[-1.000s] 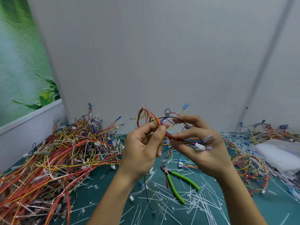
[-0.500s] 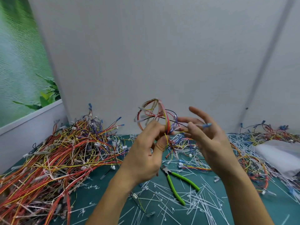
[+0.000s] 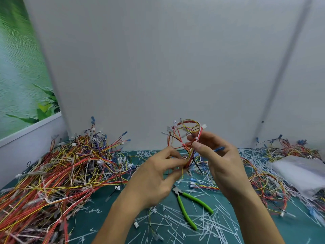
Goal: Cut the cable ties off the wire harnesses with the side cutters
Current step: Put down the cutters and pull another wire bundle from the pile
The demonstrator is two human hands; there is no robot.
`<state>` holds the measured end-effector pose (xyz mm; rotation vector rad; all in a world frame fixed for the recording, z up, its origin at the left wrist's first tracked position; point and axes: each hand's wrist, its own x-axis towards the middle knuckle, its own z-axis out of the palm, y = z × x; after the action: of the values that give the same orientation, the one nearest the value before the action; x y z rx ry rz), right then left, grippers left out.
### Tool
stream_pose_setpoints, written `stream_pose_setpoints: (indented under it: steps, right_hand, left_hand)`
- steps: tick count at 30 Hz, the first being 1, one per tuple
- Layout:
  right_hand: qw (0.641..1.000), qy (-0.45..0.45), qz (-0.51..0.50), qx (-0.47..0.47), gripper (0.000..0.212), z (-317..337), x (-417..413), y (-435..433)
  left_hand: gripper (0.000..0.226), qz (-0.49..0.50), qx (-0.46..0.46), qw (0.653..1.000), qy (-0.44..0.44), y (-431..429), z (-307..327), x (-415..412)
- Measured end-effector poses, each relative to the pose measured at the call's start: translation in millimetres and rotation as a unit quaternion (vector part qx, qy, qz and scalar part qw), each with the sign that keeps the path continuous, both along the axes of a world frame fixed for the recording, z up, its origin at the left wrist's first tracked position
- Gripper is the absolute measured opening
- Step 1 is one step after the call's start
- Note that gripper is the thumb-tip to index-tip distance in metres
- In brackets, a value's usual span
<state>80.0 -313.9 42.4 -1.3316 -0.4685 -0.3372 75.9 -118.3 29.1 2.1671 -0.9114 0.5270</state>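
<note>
A small coiled wire harness [image 3: 184, 132] of red, orange and yellow wires with white connectors is held up above the table. My right hand [image 3: 216, 159] pinches it near a white cable tie [image 3: 197, 138] at the upper part of the coil. My left hand [image 3: 158, 173] pinches the lower end of the same bundle with fingertips. The side cutters [image 3: 190, 205], with green handles, lie on the green mat below my hands, untouched.
A large pile of tangled harnesses [image 3: 52, 173] covers the left of the table. More harnesses [image 3: 272, 182] and a white plastic bag [image 3: 302, 173] lie at the right. Several cut white cable ties [image 3: 175, 224] litter the green mat [image 3: 290, 231]. A grey wall stands close behind.
The harness has turned and shifted right, its coil now above my right hand. My right hand closed from spread fingers to a pinch on it; my left hand dropped to the bundle's lower end.
</note>
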Motion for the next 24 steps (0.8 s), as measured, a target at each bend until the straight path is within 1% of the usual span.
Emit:
stream_pose_setpoints:
  steps: [3,4,5,7,10,13,18,21,23,24]
  right_hand:
    - [1.000,-0.013,0.020,-0.007,0.028,-0.3,-2.6,1.5]
    - [0.999,-0.020,0.028,-0.015,0.026,-1.0,-3.5,2.3]
    - [0.999,-0.027,0.033,-0.024,0.025,-1.4,-4.5,3.0]
    - [0.998,-0.039,0.036,-0.039,0.025,-1.8,-6.5,4.2]
    - [0.996,-0.050,0.029,-0.063,0.023,-1.5,-8.6,6.0]
    - [0.996,-0.045,0.044,-0.058,0.018,-3.8,-8.6,7.9]
    - [0.995,-0.048,0.063,-0.060,0.018,-6.5,-7.0,8.6]
    - [0.995,-0.046,0.059,-0.066,0.019,-7.8,-4.8,6.4]
    - [0.996,-0.040,0.034,-0.068,0.026,-6.9,-3.7,5.3]
    - [0.997,-0.034,0.026,-0.066,0.037,-7.6,-2.9,4.4]
  left_hand:
    - [0.024,-0.002,-0.040,0.997,0.065,-0.2,0.1,-3.3]
    - [0.021,-0.008,-0.070,0.993,0.099,-0.3,0.2,-3.4]
    - [0.016,-0.018,-0.119,0.982,0.143,-0.9,1.3,-3.3]
    - [0.011,-0.024,-0.219,0.951,0.216,-2.4,2.4,-2.3]
    - [0.015,-0.002,-0.292,0.918,0.267,-5.0,1.5,0.3]
    - [0.011,-0.020,-0.331,0.903,0.272,-6.6,1.4,1.6]
    - [0.023,-0.063,-0.340,0.897,0.275,-5.0,2.7,0.3]
    - [0.018,-0.101,-0.376,0.875,0.288,-4.6,5.2,-1.3]
    - [0.022,-0.097,-0.380,0.881,0.266,-4.3,5.7,-1.5]
    - [0.024,-0.085,-0.371,0.890,0.250,-3.8,5.6,-1.3]
